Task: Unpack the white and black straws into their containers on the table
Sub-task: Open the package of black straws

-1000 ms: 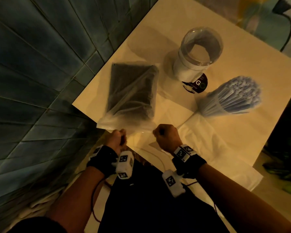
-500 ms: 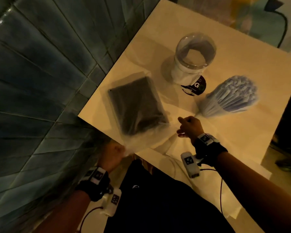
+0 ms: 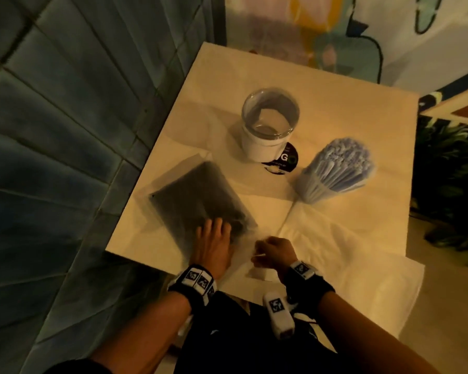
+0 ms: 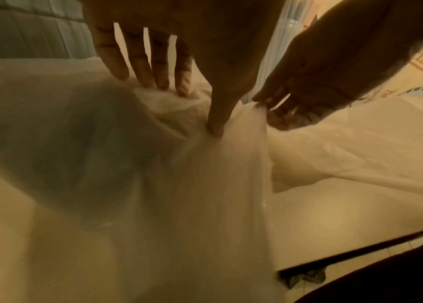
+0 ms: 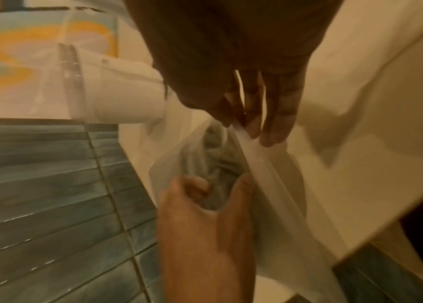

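A clear plastic bag of black straws (image 3: 197, 201) lies flat on the near left of the table (image 3: 335, 85). My left hand (image 3: 219, 228) presses on the bag's near end with straight fingers (image 4: 153, 67). My right hand (image 3: 260, 249) pinches the bag's loose open edge (image 5: 251, 147) beside it. An empty clear container with a white base (image 3: 270, 122) stands at the back. To its right a clear container holds a bunch of white straws (image 3: 338, 168).
A black round coaster (image 3: 281, 160) lies under the empty container's front. An empty white plastic bag (image 3: 349, 252) sprawls over the table's near right corner. A tiled wall (image 3: 65, 130) runs along the left. Plants (image 3: 449, 184) stand to the right.
The bag has swung round and come to rest on the table. My left hand left its corner and moved up onto the straws. My right hand moved left to the bag's mouth.
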A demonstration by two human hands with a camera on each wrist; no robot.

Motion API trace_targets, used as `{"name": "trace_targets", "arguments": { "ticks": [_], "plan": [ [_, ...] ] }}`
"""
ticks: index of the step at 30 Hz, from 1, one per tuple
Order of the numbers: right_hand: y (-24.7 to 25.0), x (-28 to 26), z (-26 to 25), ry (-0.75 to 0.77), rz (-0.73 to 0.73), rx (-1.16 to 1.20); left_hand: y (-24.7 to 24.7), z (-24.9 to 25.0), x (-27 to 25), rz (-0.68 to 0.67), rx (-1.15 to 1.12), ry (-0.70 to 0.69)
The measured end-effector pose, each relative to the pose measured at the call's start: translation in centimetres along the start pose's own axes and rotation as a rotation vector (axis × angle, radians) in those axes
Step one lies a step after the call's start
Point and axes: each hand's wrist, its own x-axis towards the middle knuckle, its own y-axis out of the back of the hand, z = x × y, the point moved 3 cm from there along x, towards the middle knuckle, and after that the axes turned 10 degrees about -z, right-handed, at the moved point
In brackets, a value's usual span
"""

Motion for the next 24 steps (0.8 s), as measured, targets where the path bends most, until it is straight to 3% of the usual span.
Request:
{"name": "trace_targets", "arguments": {
  "ticks": [6, 8, 13, 19, 24],
  "plan": [
    [-2.6, 2.0, -5.1, 0.219, 0.077, -0.256, 1.4, -2.6, 2.0, -0.2, 0.017, -0.056],
    [-3.1, 2.4, -7.0, 0.268, 0.132, -0.215, 2.0, -3.2, 3.0, -0.221, -0.139, -0.031],
    [-2.4, 1.9, -8.6, 0.365, 0.312, -0.233, 3.9, -5.6, 5.1, -0.079, -0.693, -0.015],
    [-5.0, 1.6, -6.1, 0.367, 0.154, -0.405, 5.0, -7.8, 6.1, -0.094, -0.983, -0.089],
    [-6.9, 1.4, -6.1, 0.422, 0.154, -0.53, 4.6, -8.2, 6.8, -0.131, -1.028, -0.156]
  ]
}}
